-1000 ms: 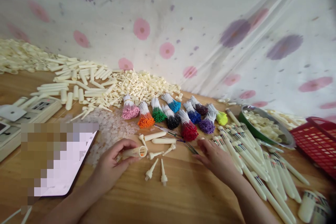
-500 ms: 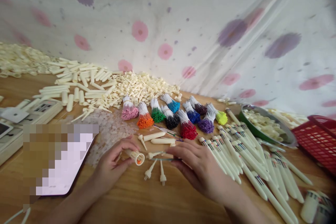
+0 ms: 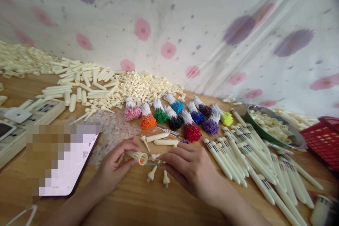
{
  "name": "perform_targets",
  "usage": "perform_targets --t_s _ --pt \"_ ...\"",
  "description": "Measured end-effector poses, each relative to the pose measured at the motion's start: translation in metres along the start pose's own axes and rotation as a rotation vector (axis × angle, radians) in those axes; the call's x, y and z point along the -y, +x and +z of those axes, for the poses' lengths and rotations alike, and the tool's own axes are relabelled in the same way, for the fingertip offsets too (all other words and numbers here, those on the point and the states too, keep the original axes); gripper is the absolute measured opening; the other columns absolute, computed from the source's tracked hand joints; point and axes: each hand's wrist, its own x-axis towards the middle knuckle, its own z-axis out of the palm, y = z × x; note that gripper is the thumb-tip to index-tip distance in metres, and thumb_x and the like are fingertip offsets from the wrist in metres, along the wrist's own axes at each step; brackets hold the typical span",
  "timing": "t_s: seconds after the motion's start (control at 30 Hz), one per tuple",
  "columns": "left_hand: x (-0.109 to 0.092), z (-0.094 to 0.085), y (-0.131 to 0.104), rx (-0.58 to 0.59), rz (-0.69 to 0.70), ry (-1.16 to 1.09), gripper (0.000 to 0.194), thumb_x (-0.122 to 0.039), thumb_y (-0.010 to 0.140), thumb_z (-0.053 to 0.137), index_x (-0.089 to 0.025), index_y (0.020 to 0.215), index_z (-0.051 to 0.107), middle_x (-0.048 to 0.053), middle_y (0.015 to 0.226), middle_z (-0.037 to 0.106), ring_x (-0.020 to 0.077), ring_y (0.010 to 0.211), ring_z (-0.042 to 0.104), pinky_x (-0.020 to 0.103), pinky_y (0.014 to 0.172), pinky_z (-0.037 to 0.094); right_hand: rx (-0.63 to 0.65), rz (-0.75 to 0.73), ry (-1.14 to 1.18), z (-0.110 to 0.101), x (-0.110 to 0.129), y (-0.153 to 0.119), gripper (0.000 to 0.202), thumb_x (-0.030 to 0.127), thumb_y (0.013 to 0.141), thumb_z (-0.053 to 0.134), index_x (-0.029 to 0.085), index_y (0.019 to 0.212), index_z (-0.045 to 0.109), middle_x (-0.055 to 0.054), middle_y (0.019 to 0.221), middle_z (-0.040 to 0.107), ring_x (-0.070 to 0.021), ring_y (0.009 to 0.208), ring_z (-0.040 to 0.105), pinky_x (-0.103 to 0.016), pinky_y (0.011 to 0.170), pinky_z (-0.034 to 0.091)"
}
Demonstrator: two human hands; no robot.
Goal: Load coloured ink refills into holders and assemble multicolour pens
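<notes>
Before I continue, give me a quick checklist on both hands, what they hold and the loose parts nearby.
1. Left hand gripping the cream, hollow, cylindrical plastic tube: ok.
2. Tube's open end turned towards the right hand: ok.
3. Right hand pinching the thin, greyish rods by the tube's mouth: ok.
4. Rod tips seated inside the tube: cannot tell; they are too small and blurred at the rim.
5. Wooden table between the hands free of loose parts: not ok; small, cream, pointed plastic pieces lie there.
6. White-shafted, red-ended bundle of thin sticks gathered together: ok.
</notes>
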Motion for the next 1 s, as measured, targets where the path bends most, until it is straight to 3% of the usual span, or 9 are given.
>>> perform_targets --t_s 0.43,1.0 --pt "0.0027 0.0007 -0.0008 0.011 -0.033 0.039 0.015 -0.015 0.074 0.059 -0.022 0.086 0.064 0.005 0.091 0.068 0.0239 0.109 0.056 0.037 0.096 0.042 0.043 0.016 -0.005 -0.0019 -0.0006 0.0028 0.016 0.02 0.09 0.047 0.014 0.092 0.062 -0.002 0.069 0.061 -0.0129 0.06 0.047 -0.026 0.055 0.029" --pt "-0.0036 0.0036 -0.0019 0.028 -0.139 0.052 0.016 -0.021 0.073 0.062 -0.023 0.088 0.068 0.003 0.092 0.071 0.0199 0.09 0.064 0.031 0.081 0.052 0.058 -0.018 -0.027 -0.0012 -0.0044 0.0022 0.017 0.012 0.089 0.043 0.014 0.088 0.061 -0.001 0.065 0.057 -0.0126 0.058 0.043 -0.025 0.054 0.029"
